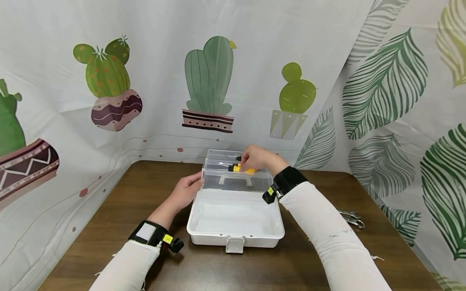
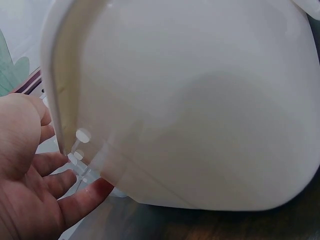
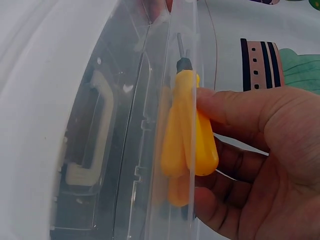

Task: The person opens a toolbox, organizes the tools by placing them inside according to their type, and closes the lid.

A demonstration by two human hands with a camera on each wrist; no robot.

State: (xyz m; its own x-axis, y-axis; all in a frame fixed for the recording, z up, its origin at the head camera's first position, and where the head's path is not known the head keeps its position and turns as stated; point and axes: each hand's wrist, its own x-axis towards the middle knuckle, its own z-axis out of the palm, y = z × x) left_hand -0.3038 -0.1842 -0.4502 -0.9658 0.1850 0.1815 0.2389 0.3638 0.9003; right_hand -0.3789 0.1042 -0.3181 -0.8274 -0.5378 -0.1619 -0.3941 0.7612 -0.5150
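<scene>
A white toolbox (image 1: pixel 236 238) stands with its transparent lid (image 1: pixel 233 182) tipped back and clear trays (image 1: pixel 212 165) raised behind its bare main compartment. My left hand (image 1: pixel 187 189) holds the toolbox's left side near the lid, thumb at the edge. In the left wrist view its fingers (image 2: pixel 82 202) reach the hinge links beside the white wall. Over a tray, my right hand (image 1: pixel 253 158) pinches a yellow-handled screwdriver (image 3: pixel 204 145), its dark collar and thin shaft pointing left in the head view. More yellow handle shows through the clear plastic in the right wrist view.
Metal wrenches (image 1: pixel 351 218) lie on the brown wooden table (image 1: pixel 309 226) beyond my right forearm. Behind the table hangs a cloth (image 1: pixel 156 81) printed with cacti and leaves. A white latch (image 1: pixel 235 245) juts from the toolbox front.
</scene>
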